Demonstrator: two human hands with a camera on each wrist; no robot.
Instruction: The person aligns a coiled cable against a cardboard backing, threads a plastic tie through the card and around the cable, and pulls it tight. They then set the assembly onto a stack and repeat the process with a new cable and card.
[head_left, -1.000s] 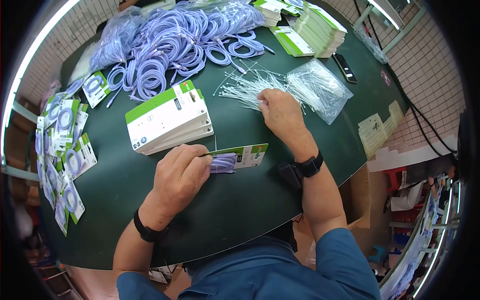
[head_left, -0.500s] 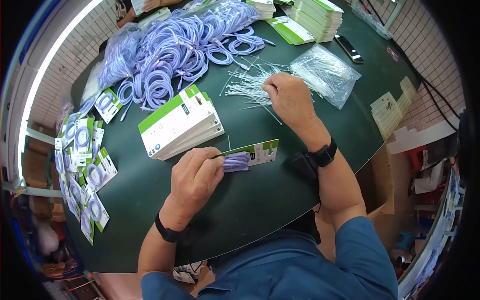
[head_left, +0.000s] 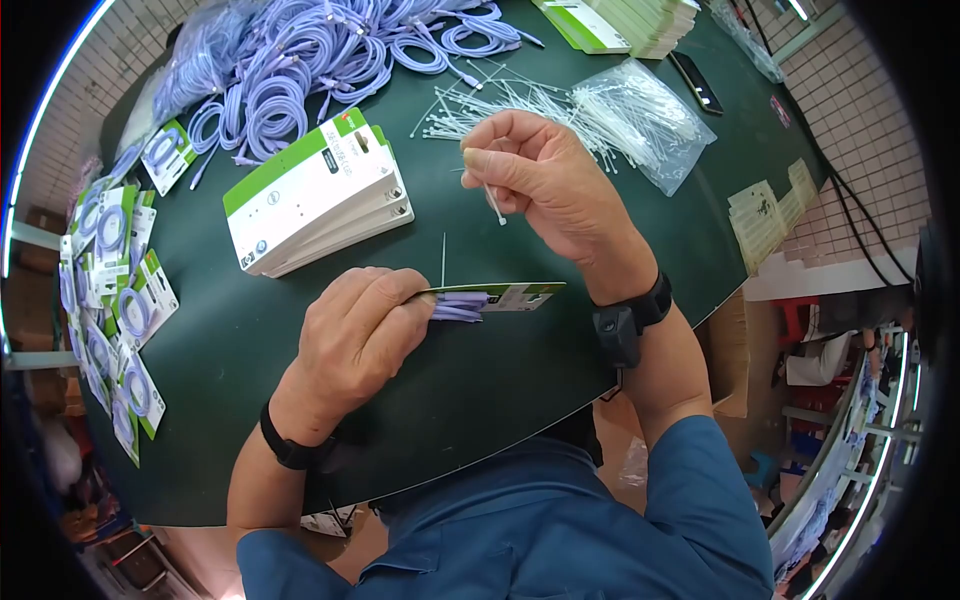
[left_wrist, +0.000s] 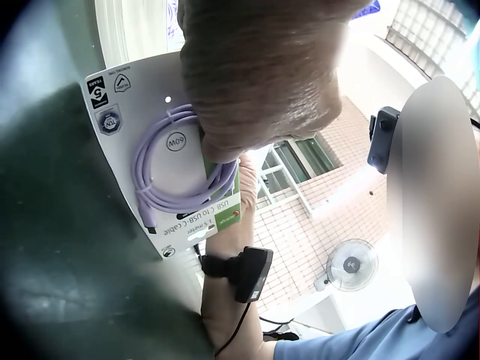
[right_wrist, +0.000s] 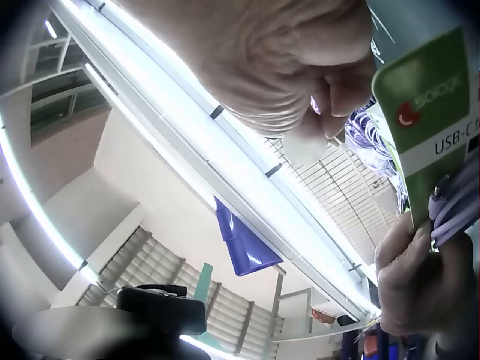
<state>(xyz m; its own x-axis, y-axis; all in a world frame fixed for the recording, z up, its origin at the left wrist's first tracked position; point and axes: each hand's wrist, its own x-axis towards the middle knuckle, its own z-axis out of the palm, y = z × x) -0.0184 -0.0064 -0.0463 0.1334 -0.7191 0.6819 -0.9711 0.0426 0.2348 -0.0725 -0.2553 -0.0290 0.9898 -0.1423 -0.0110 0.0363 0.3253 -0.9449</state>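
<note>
My left hand (head_left: 355,335) grips a green and white packaging card (head_left: 525,296) by its end, standing it edge-up over the table. A coiled purple USB-C cable (left_wrist: 142,169) lies against the card's face, two turns of it bound by thin ties. From the card's far side a thin white cable tie (head_left: 444,260) sticks out. My right hand (head_left: 555,185) is raised beyond the card, pinching another white cable tie (head_left: 497,207) between thumb and fingers. Behind that hand lies a loose heap of cable ties (head_left: 540,105).
A stack of blank cards (head_left: 310,195) lies beyond my left hand. Purple cables (head_left: 300,70) are heaped at the back, and carded cables (head_left: 130,300) pile up at the left. A plastic bag of ties (head_left: 650,125), a phone (head_left: 696,83) and more cards (head_left: 660,25) are at the right.
My right hand has come off the heap of ties, moving left and nearer the card, with a cable tie pinched in it. The left hand still holds the card; the head view has shifted.
</note>
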